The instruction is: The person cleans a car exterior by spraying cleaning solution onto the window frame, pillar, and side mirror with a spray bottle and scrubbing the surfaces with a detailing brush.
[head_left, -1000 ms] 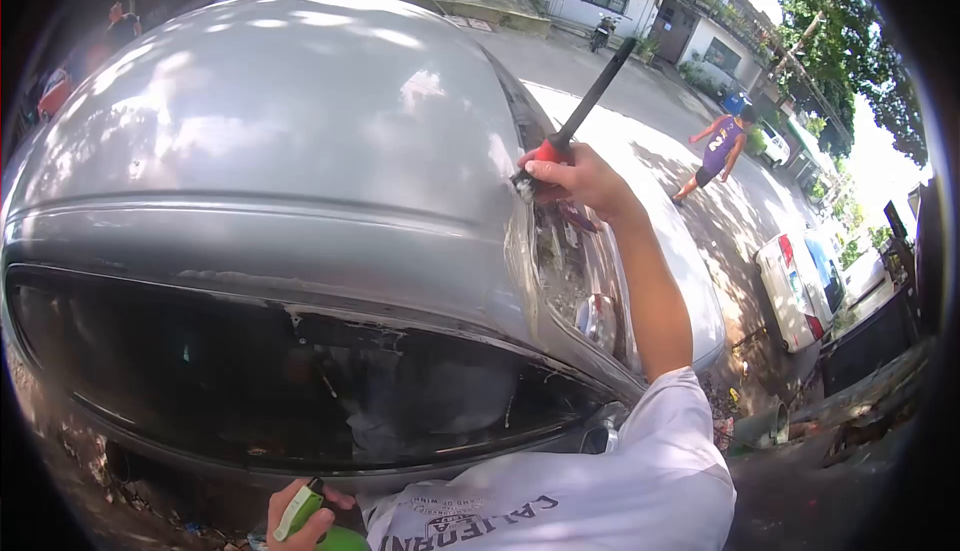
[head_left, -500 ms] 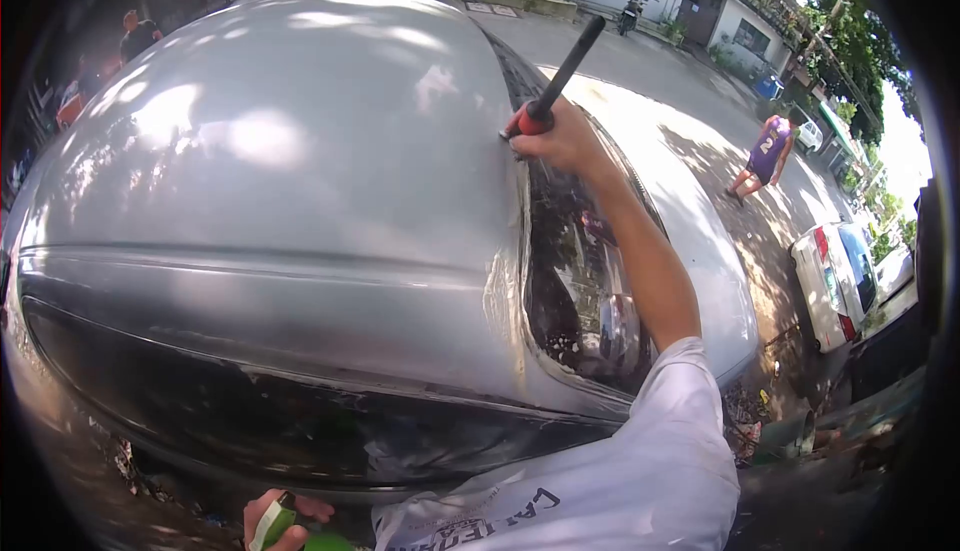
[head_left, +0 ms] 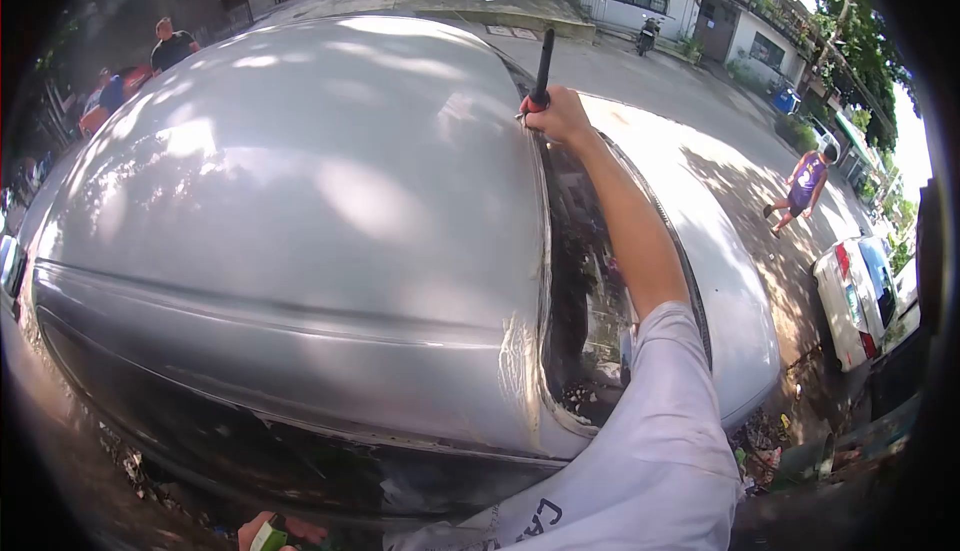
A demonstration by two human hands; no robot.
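Note:
My right hand [head_left: 562, 119] is closed around a black-handled tool with a red collar [head_left: 541, 81]. Its handle points up, and its working end is at the edge of the grey car roof [head_left: 420, 231], beside the windshield [head_left: 585, 301]; the tip is too small to make out. A pale, rough band [head_left: 518, 371] runs down the roof edge at the near corner of the glass. At the bottom of the view my left hand [head_left: 255, 529] is closed on a green-and-black object [head_left: 272, 535], mostly cut off by the frame edge.
The car's pale hood [head_left: 735, 321] lies beyond the windshield. A person in a purple jersey [head_left: 805, 186] is on the street, near a parked white car [head_left: 848, 301]. Another person in a dark shirt [head_left: 175, 49] stands past the roof's far left. A motorcycle [head_left: 648, 35] stands by the houses.
The view has shifted, so the car sits lower and further right. The tool's handle has swung more upright. My left hand has sunk lower, showing less of the green object.

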